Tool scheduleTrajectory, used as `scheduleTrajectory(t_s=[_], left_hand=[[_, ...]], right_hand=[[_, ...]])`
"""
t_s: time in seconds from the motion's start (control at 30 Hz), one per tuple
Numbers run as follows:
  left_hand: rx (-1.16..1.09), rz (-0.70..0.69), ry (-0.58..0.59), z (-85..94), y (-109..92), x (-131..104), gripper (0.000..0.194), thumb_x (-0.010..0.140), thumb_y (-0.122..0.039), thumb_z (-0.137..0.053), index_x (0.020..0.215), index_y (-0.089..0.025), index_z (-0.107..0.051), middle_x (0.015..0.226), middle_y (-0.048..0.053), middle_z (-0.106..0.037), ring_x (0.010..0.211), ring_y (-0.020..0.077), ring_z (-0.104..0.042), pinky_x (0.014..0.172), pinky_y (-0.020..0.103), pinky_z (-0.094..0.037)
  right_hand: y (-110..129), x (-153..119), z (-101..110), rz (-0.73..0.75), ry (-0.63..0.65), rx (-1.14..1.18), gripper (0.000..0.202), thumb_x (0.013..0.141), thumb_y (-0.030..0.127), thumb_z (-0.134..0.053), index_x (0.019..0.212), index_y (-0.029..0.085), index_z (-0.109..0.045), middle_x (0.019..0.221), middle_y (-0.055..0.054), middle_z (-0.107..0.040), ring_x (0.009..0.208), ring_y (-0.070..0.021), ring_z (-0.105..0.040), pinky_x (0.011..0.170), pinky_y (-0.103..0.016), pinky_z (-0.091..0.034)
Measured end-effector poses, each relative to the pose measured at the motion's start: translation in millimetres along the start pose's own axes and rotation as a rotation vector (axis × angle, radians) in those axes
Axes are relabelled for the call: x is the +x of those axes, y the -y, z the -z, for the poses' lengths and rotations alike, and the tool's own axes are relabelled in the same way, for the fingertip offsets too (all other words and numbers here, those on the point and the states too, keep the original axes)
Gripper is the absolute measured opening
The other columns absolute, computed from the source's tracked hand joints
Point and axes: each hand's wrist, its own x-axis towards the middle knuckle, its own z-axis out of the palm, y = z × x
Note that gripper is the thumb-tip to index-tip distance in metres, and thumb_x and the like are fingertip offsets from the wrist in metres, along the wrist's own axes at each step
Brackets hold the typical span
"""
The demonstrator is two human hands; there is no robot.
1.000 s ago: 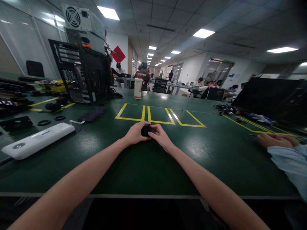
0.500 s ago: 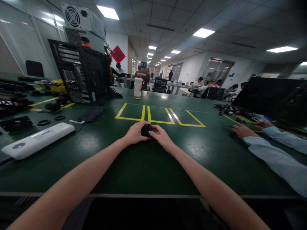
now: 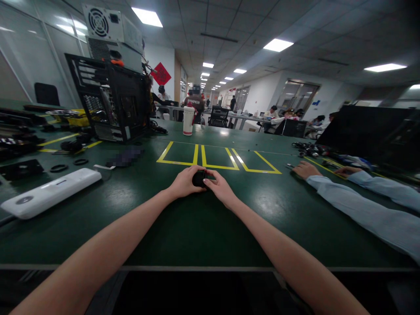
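Between my two hands is a small black round object (image 3: 198,178), held just above or on the green table (image 3: 193,232); whether it touches the surface I cannot tell. My left hand (image 3: 184,182) curls round its left side. My right hand (image 3: 219,185) grips it from the right, with the thumb on its near face. Just beyond my hands, three outlines of yellow tape (image 3: 220,167) mark the tabletop.
A white power strip (image 3: 54,192), black rings (image 3: 59,168) and an open computer case (image 3: 121,103) are on the left. A white cup (image 3: 188,120) stands farther back. At the right, another person's hand (image 3: 306,169) reaches in near cables and a black panel (image 3: 370,135).
The other person's nearer hand at the right has moved left, towards the taped outlines, and the farther hand has shifted slightly left. My hands and the black object look unchanged.
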Motion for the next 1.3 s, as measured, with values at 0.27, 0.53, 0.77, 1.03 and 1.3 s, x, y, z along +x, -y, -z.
scheduleTrajectory(t_s=[0.27, 0.53, 0.77, 1.03, 1.3], left_hand=[[-0.013, -0.002, -0.003, 0.0, -0.5, 0.0, 0.059, 0.061, -0.033, -0.068, 0.113, -0.023, -0.042, 0.111, 0.004, -0.052, 0.103, 0.0232, -0.050, 0.088, 0.039, -0.040], [-0.011, -0.002, -0.001, 0.5, -0.4, -0.1, 0.058, 0.061, -0.033, -0.068, 0.111, -0.023, -0.042, 0.108, 0.004, -0.053, 0.100, 0.0227, -0.051, 0.086, 0.038, -0.041], [-0.022, 0.004, -0.011, 0.4, -0.8, -0.1, 0.059, 0.059, -0.032, -0.069, 0.112, -0.024, -0.043, 0.108, 0.004, -0.053, 0.101, 0.0235, -0.051, 0.086, 0.038, -0.041], [-0.020, 0.000, -0.003, 0.2, -0.8, 0.4, 0.059, 0.061, -0.032, -0.069, 0.113, -0.025, -0.042, 0.109, 0.003, -0.052, 0.101, 0.0230, -0.050, 0.086, 0.038, -0.041], [-0.023, 0.004, 0.003, 1.3, -1.0, -0.3, 0.059, 0.061, -0.032, -0.068, 0.113, -0.024, -0.042, 0.109, 0.004, -0.052, 0.101, 0.0232, -0.050, 0.086, 0.038, -0.041]], right_hand=[[-3.7, -0.5, 1.7, 0.065, -0.014, -0.016, 0.021, 0.073, 0.028, -0.054, 0.092, 0.022, -0.049, 0.103, -0.001, -0.052, 0.100, -0.0160, -0.052, 0.091, -0.035, -0.040], [-1.9, 3.1, 2.0, 0.003, -0.022, -0.027, 0.029, 0.072, 0.026, -0.056, 0.100, 0.021, -0.049, 0.107, -0.004, -0.052, 0.101, -0.0169, -0.052, 0.092, -0.037, -0.039], [-5.2, 2.8, 4.2, 0.031, 0.022, 0.012, 0.030, 0.070, 0.028, -0.059, 0.096, 0.021, -0.048, 0.103, -0.003, -0.053, 0.097, -0.0169, -0.054, 0.088, -0.037, -0.041], [-3.5, 2.5, 3.5, 0.045, -0.018, -0.009, 0.026, 0.071, 0.027, -0.057, 0.095, 0.021, -0.049, 0.103, -0.003, -0.053, 0.095, -0.0164, -0.054, 0.087, -0.036, -0.043], [-0.6, -0.1, 4.8, 0.028, 0.041, -0.007, 0.027, 0.071, 0.028, -0.058, 0.095, 0.021, -0.048, 0.104, -0.003, -0.052, 0.096, -0.0185, -0.055, 0.082, -0.037, -0.045]])
